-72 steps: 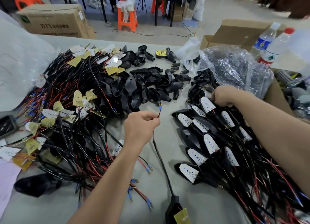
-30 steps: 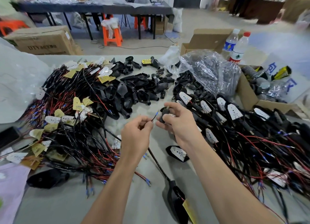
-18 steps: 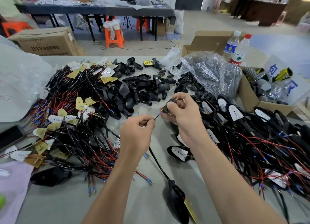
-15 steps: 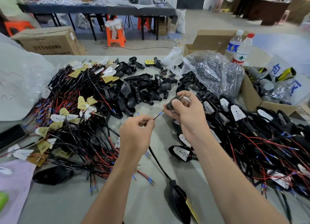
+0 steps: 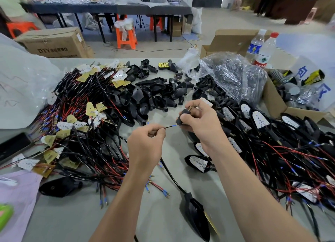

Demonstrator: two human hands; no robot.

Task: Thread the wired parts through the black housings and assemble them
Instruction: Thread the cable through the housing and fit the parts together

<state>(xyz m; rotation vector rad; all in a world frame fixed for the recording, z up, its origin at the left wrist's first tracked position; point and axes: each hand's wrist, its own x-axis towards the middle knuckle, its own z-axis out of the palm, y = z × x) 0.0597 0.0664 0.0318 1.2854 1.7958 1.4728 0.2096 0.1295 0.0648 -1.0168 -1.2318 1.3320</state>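
Observation:
My left hand (image 5: 146,144) pinches the end of a thin black wire (image 5: 170,126) with a blue tip. The tip points at the opening of a small black stem piece (image 5: 183,115) with a brass end, which my right hand (image 5: 199,122) grips above the table. The wire's cable runs down to a black housing (image 5: 196,216) with a yellow board near the front edge. Loose wired boards (image 5: 87,125) lie heaped at the left, empty black housings (image 5: 152,95) in the middle back, assembled units (image 5: 257,125) at the right.
A clear plastic bag (image 5: 230,75) of black parts lies at the back right. A cardboard box (image 5: 282,104) of parts stands right, with two water bottles (image 5: 261,49) behind it. A phone (image 5: 12,145) and a lone black housing (image 5: 58,186) lie front left.
My right hand left the pile at the right and came to the middle holding the small black stem piece. The wire tip and the piece's opening have come together.

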